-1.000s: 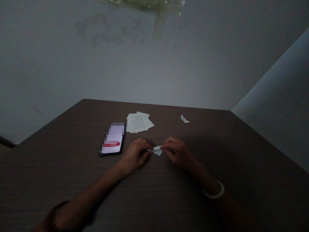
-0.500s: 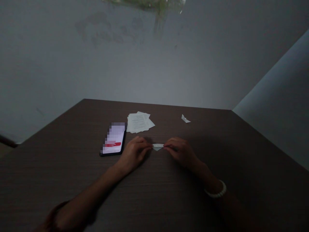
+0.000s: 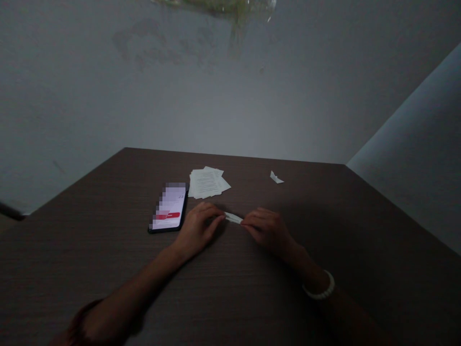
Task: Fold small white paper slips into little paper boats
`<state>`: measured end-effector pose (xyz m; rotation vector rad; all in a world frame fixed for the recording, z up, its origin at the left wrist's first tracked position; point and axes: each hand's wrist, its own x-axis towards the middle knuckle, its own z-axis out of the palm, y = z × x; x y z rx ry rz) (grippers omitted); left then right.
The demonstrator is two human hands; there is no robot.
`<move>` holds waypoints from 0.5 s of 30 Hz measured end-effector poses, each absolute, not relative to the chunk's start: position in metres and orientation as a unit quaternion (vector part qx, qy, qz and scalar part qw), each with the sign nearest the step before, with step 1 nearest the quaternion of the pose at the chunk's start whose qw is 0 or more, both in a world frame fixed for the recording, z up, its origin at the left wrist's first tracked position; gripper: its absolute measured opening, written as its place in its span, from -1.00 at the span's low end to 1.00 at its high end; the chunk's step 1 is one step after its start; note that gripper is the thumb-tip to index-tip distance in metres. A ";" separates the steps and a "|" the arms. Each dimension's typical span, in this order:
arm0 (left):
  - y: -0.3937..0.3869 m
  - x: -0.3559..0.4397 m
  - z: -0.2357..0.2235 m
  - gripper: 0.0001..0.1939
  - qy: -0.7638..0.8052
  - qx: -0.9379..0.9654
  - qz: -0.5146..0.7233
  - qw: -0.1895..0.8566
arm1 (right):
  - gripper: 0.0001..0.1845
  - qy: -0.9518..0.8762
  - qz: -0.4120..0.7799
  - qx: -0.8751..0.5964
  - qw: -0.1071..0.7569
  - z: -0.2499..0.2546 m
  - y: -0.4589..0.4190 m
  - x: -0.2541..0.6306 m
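A small folded piece of white paper is stretched between my two hands above the dark table. My left hand pinches its left end between thumb and fingers. At the other end, my right hand grips it in the same way, with a pale beaded bracelet on the wrist. The paper tilts slightly down to the right and shows a narrow, layered edge. My fingertips cover both of its ends.
Left of my left hand lies a phone with a lit screen. Behind it is a loose stack of printed paper sheets. A small folded paper boat sits farther right on the brown table, which stands near a grey wall.
The folded paper has turned from level to tilted down at the right, and the triangular part below its edge no longer shows. My right hand has lowered slightly and shifted left.
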<state>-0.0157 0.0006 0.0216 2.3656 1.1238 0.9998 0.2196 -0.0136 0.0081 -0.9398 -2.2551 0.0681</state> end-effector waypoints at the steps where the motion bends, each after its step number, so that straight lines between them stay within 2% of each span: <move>1: 0.000 -0.015 0.021 -0.86 0.405 0.827 0.353 0.167 | -0.85 -0.871 0.010 -0.358 0.335 0.009 -0.015 0.219; 5: 0.000 -0.013 0.020 -0.89 0.459 0.796 0.353 0.175 | -0.80 -0.889 -0.023 -0.337 0.310 0.014 -0.020 0.216; 11: -0.001 -0.007 0.025 -0.76 0.486 0.745 0.383 0.248 | -0.82 -0.897 -0.073 -0.316 0.300 0.016 -0.025 0.211; 15: -0.002 -0.004 0.028 -0.81 0.499 0.741 0.358 0.272 | -0.82 -0.904 -0.067 -0.312 0.284 0.014 -0.026 0.209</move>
